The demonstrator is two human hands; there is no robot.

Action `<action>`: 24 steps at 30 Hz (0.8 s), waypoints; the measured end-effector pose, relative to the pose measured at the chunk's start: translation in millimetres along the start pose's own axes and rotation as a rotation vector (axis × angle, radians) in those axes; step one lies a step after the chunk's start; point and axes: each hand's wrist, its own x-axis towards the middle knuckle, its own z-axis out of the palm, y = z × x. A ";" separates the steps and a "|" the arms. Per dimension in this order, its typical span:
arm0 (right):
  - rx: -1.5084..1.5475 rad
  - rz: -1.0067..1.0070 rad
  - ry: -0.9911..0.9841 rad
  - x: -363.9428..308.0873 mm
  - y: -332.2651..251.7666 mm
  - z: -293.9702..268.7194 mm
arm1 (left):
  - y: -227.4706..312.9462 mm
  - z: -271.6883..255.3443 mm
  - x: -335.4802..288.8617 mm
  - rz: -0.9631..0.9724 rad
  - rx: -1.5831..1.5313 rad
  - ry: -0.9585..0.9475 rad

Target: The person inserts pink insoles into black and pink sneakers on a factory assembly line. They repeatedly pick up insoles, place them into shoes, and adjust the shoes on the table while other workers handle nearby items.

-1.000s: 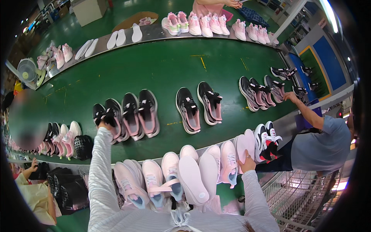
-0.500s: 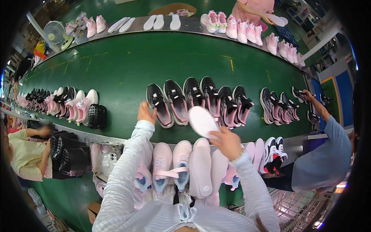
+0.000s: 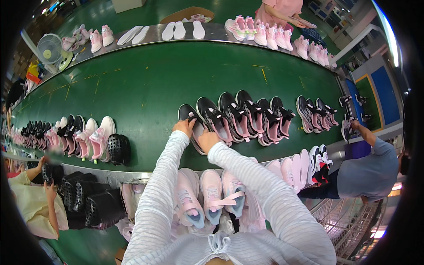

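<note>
A black sneaker with pink lining (image 3: 188, 111) lies toe-away at the left end of a row on the green belt. My left hand (image 3: 183, 127) grips its left side near the tongue, fingers closed. My right hand (image 3: 207, 141) is at the shoe's opening, its fingers closed and partly hidden. A pale insole (image 3: 198, 129) shows inside the shoe, against the right fingers; its other end is hidden. Several similar black sneakers (image 3: 229, 106) stand close to the right of this one.
Pink sneakers (image 3: 211, 187) and pale insoles (image 3: 302, 165) line the near ledge. Farther left stand more shoes (image 3: 102, 134) and a black perforated piece (image 3: 119, 149). White insoles (image 3: 179, 31) lie on the far ledge. Co-workers are at the right (image 3: 362, 170), left (image 3: 33, 194) and far side (image 3: 278, 13).
The right hand has brought the insole from above the row down and left into the leftmost black sneaker. My left hand has moved right and up onto that shoe.
</note>
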 end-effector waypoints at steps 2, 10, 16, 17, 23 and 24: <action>0.095 0.132 -0.019 10.4 -11.3 10.0 | -0.7 3.6 2.8 0.038 -0.079 0.001; 1.117 0.868 -0.008 65.3 -5.1 101.7 | -27.3 46.2 -2.1 0.052 -0.524 -0.090; 0.975 0.571 -0.137 58.8 -0.5 61.2 | -23.1 45.3 -11.8 0.253 -0.594 0.041; 1.169 0.641 -0.149 59.3 -19.3 7.2 | -53.4 28.5 -5.9 0.199 -0.585 0.085; 0.801 0.544 -0.096 -3.6 -12.5 -19.5 | -23.8 38.4 -17.2 0.333 -0.415 0.448; 0.715 0.526 -0.067 -12.9 -16.1 -11.0 | -12.6 30.9 -32.8 0.322 -0.298 0.592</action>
